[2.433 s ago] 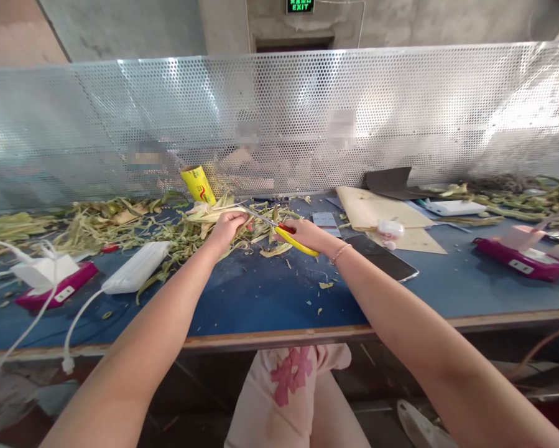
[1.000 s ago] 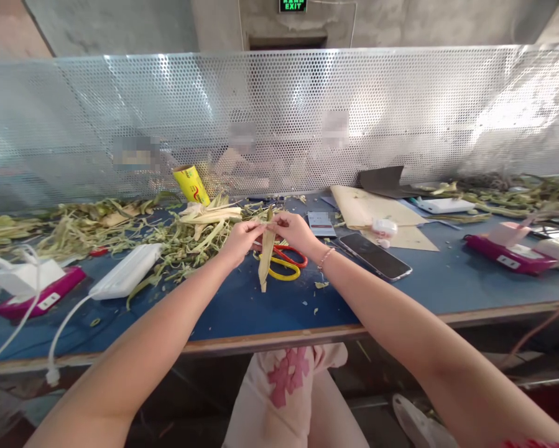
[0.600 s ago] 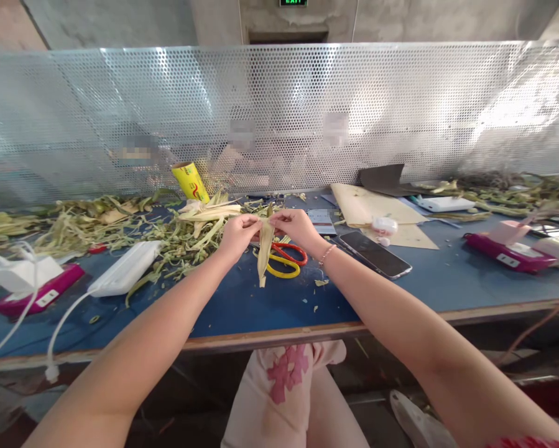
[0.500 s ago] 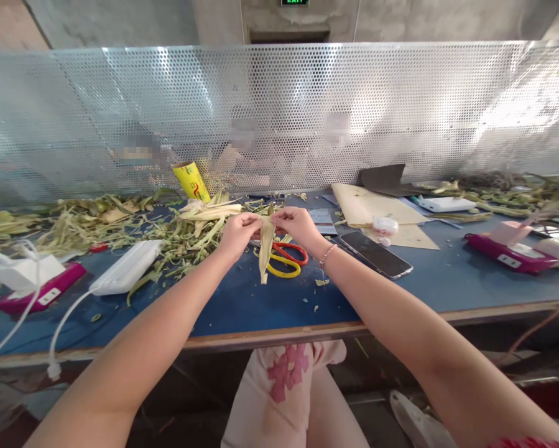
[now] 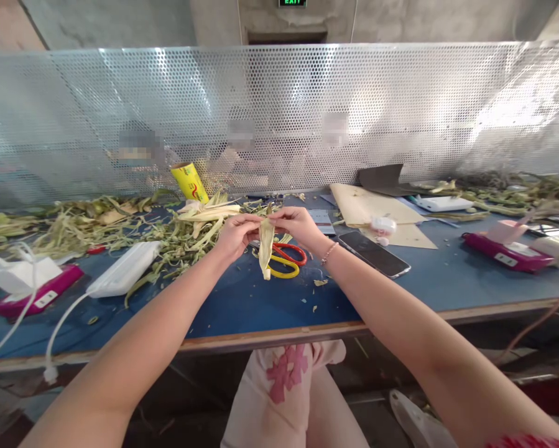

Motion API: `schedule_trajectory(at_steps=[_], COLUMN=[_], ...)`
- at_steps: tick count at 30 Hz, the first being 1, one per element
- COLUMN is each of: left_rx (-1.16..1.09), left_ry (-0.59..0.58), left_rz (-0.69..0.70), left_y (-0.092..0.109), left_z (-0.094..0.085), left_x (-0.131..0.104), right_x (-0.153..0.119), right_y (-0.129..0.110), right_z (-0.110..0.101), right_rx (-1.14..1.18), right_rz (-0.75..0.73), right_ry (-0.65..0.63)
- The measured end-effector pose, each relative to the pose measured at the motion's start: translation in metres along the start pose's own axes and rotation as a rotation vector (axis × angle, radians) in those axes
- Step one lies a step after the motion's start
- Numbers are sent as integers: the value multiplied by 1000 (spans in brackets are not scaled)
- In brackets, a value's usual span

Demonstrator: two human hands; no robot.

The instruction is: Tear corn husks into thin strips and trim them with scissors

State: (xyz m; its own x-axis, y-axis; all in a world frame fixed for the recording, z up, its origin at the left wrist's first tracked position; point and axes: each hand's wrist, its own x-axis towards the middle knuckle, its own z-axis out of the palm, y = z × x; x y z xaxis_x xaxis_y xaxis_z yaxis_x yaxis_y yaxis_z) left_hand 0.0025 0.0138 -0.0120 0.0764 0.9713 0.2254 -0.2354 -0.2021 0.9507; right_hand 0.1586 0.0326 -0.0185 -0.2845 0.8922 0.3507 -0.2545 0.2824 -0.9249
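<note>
Between my two hands hangs a pale, dried corn husk [image 5: 266, 246], its narrow end pointing down over the table. My left hand [image 5: 236, 236] pinches its upper left edge. On the other side, my right hand [image 5: 295, 223], with a bracelet at the wrist, grips the top near the right edge. Just behind and below the husk lie scissors [image 5: 286, 267] with one red and one yellow handle loop; their blades are mostly hidden. Left of my left hand spreads a heap of dry husk strips [image 5: 186, 239].
A yellow cardboard tube [image 5: 189, 182] leans near the perforated metal screen [image 5: 288, 93]. A phone [image 5: 375, 254] lies right of my right wrist, with brown paper [image 5: 377, 205] behind it. A white power bank [image 5: 124, 269] and magenta power strips [image 5: 36, 291] sit on the blue table [image 5: 260, 311].
The husk's lower end has swung slightly up and right, and its face has turned a little. Both hands keep their hold in nearly the same place.
</note>
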Motion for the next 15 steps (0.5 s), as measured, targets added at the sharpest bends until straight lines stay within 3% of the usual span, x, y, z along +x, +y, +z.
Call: schedule_trajectory(at_steps=[8,15], left_rx=[32,36], left_ry=[-20,-42], left_rz=[-46,-6], left_y=[7,9], left_z=[1,-1], left_x=[-3,-3], right_x=[-2,-5], right_y=[-1,-7], right_z=[-1,0], right_rx=[-173,-306], right_rz=[-137,-197], right_ry=[-110,-148])
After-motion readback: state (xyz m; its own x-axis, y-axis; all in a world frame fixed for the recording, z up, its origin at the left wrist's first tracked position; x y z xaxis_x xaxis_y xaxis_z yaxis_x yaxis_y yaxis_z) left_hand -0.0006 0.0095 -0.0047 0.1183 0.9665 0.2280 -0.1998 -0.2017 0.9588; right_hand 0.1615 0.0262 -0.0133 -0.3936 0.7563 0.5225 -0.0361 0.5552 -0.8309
